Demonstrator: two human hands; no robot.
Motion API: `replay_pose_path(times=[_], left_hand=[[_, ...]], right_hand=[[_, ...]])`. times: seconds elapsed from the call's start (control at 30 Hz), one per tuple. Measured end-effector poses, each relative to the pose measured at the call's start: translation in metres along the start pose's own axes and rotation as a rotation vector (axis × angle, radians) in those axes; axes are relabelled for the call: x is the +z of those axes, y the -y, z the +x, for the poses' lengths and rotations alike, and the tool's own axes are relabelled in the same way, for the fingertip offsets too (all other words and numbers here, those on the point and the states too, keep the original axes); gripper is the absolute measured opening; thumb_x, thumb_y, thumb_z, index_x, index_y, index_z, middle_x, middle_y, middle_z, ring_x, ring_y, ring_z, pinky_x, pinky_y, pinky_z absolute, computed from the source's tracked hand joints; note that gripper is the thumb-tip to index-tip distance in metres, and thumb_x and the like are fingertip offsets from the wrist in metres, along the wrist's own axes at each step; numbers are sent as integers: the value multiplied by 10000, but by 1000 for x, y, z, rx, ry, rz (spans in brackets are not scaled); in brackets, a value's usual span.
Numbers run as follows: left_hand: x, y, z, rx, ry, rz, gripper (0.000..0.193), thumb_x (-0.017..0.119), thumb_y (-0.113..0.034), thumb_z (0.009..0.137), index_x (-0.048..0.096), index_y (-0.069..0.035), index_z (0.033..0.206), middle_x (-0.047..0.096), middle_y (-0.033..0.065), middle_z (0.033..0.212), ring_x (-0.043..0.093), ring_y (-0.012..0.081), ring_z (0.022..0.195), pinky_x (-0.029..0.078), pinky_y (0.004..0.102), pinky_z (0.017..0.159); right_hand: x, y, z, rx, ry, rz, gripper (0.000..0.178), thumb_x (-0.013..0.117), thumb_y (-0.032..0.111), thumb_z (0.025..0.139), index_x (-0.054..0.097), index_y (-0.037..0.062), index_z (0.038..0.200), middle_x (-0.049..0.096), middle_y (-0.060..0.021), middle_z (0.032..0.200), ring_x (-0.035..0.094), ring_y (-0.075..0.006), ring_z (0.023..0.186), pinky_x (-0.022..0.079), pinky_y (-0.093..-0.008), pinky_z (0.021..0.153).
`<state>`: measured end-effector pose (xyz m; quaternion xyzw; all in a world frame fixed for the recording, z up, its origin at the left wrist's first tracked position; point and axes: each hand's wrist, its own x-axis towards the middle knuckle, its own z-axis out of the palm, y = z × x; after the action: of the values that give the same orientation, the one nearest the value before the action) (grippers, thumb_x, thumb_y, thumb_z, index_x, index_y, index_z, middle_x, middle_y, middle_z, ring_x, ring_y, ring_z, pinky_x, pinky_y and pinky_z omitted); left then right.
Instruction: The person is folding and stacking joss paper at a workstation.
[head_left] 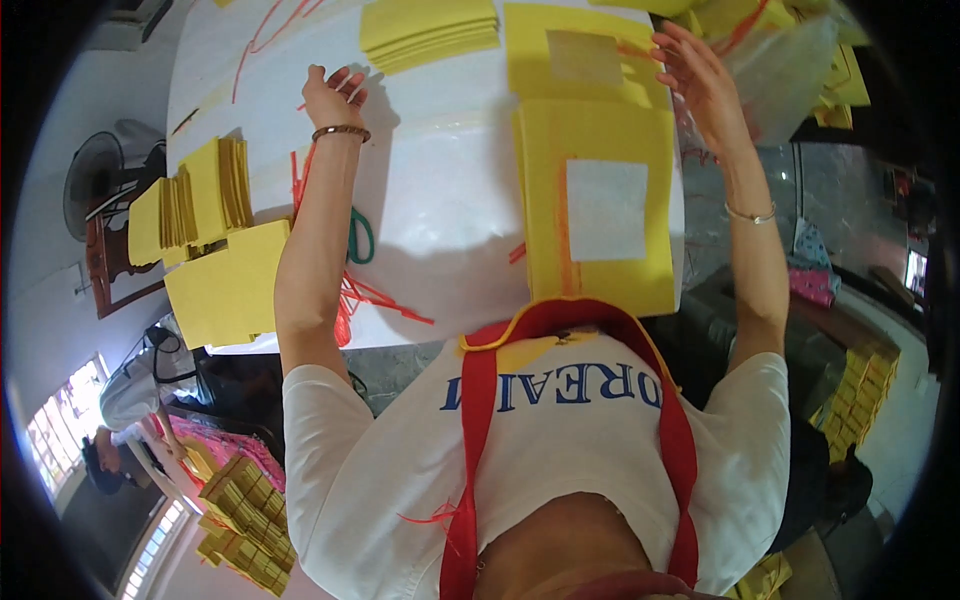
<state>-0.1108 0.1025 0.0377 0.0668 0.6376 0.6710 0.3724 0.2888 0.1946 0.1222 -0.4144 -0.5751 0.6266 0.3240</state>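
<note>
My left hand (336,98) hovers over the white table, its fingers loosely bent and apart with nothing in them. Just beyond it lies a layered stack of yellow paper (430,35). My right hand (697,82) is open, fingers stretched toward the right edge of a far yellow paper stack (530,55) bearing a greyish square (583,56); whether the fingertips touch it I cannot tell. Nearer to me sits another yellow paper stack (595,282) with a pale square (607,210) and an orange stripe on top.
Green-handled scissors (362,238) lie beside my left forearm, with red plastic strips (385,297) nearby. More yellow paper bundles (228,285) cover the table's left side. A clear plastic bag (790,80) is at far right. Another person (150,375) and stacked yellow bundles (245,515) appear at left.
</note>
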Motion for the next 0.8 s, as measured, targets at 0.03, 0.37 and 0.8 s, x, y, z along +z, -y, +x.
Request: replay_pose_path(times=[0.03, 0.37, 0.8], left_hand=[[0, 3, -12, 28, 61, -83, 446, 391, -436, 920, 412, -59, 1157, 572, 115, 977, 573, 209, 675, 433, 342, 568], [18, 113, -199, -37, 828, 77, 725, 235, -551, 936, 60, -56, 1436, 204, 113, 1455, 221, 210, 1326, 193, 325, 1073], [17, 124, -221, -151, 846, -76, 636, 198, -497, 961, -9, -143, 1448, 166, 57, 1473, 234, 181, 1316, 240, 312, 1063]], right_hand=[[-13, -21, -21, -61, -89, 152, 425, 446, 326, 940, 458, 65, 1275, 531, -47, 1207, 498, -142, 1099, 418, -304, 869], [46, -121, -144, 74, -221, 547, 576, 253, 415, 978, 216, 38, 1411, 243, -86, 1457, 213, -192, 1343, 166, -318, 1094], [47, -130, -152, 81, -87, 496, 550, 211, 400, 990, 217, 48, 1413, 300, -52, 1420, 250, -158, 1314, 175, -292, 1082]])
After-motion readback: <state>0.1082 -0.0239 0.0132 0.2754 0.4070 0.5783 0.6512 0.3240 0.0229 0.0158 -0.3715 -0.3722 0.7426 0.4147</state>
